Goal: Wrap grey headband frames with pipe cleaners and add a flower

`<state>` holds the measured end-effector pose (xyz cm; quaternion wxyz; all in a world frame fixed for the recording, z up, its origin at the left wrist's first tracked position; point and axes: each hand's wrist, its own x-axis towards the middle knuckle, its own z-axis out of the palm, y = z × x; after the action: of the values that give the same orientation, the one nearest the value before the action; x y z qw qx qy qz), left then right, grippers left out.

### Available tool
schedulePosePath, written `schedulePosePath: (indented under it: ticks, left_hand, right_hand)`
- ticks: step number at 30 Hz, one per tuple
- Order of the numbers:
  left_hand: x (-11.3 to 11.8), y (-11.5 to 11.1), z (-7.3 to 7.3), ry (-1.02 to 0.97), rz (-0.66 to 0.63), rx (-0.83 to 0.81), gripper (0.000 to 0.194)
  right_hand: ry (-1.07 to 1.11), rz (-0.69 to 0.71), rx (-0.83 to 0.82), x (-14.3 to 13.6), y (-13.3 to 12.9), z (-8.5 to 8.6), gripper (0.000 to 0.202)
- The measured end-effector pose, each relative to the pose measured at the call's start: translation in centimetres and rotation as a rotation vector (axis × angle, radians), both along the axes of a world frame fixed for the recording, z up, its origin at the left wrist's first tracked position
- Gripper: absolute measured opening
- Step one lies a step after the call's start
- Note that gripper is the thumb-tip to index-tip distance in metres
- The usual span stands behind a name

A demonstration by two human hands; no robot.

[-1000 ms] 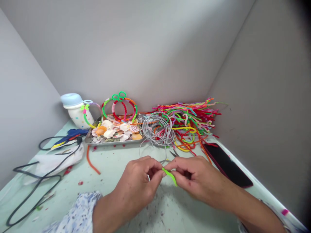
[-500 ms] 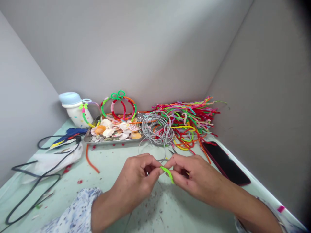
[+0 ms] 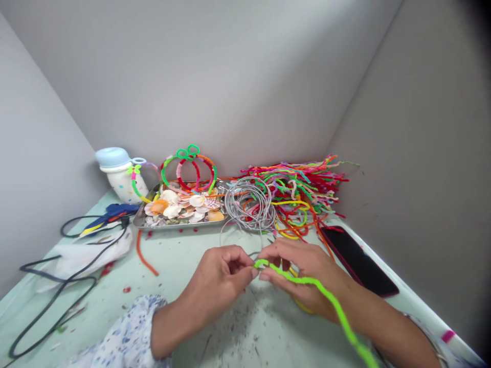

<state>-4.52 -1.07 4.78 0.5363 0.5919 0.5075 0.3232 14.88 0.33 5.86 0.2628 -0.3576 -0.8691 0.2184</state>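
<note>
My left hand (image 3: pixel 218 278) and my right hand (image 3: pixel 303 273) meet at the middle of the pale green table (image 3: pixel 184 317). Both pinch the end of a lime-green pipe cleaner (image 3: pixel 326 296), which runs over my right wrist toward the lower right. A thin grey metal headband (image 3: pixel 240 240) lies just behind my fingers and seems held with the pipe cleaner. A yellow pipe cleaner (image 3: pixel 303 306) shows under my right hand.
A heap of coloured pipe cleaners (image 3: pixel 299 191) and grey headbands (image 3: pixel 249 207) lies at the back. A metal tray of shells (image 3: pixel 180 209), wrapped headbands (image 3: pixel 190 166), a white jar (image 3: pixel 120 176), a blue glue gun (image 3: pixel 109 212) with black cord and a dark phone (image 3: pixel 358 260) surround my hands.
The lime-green pipe cleaner, earlier a short stub between my fingers, now shows as a long strand trailing down to the right over my right wrist. My hands stay together.
</note>
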Motion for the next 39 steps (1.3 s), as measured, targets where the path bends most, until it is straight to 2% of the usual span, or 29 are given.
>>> schedulePosePath:
  ticks: [4, 11, 14, 21, 31, 39]
  left_hand:
    - [0.2, -0.2, -0.1, -0.013, -0.009, 0.008, 0.011]
    - [0.3, -0.4, -0.3, -0.029, -0.023, 0.045, 0.016]
    - [0.5, -0.5, -0.6, -0.031, -0.021, 0.068, 0.015]
    - [0.6, -0.7, -1.8, 0.039, -0.022, 0.175, 0.014]
    - [0.5, -0.3, -1.7, -0.021, -0.039, 0.108, 0.016]
    - [0.2, 0.0, -2.3, 0.140, -0.024, 0.268, 0.016]
  right_hand:
    - [0.081, -0.112, -0.180, -0.6, -0.1, 0.2, 0.013]
    - [0.038, -0.204, -0.359, -1.1, -0.1, 0.4, 0.030]
    - [0.000, -0.237, -0.380, -1.1, -0.2, 0.2, 0.031]
    - [-0.101, -0.342, -0.404, -1.2, -0.3, 0.4, 0.016]
    - [-0.039, -0.287, -0.412, -1.8, -0.3, 1.2, 0.018]
    - [-0.005, -0.326, -0.435, -2.3, -0.2, 1.1, 0.019]
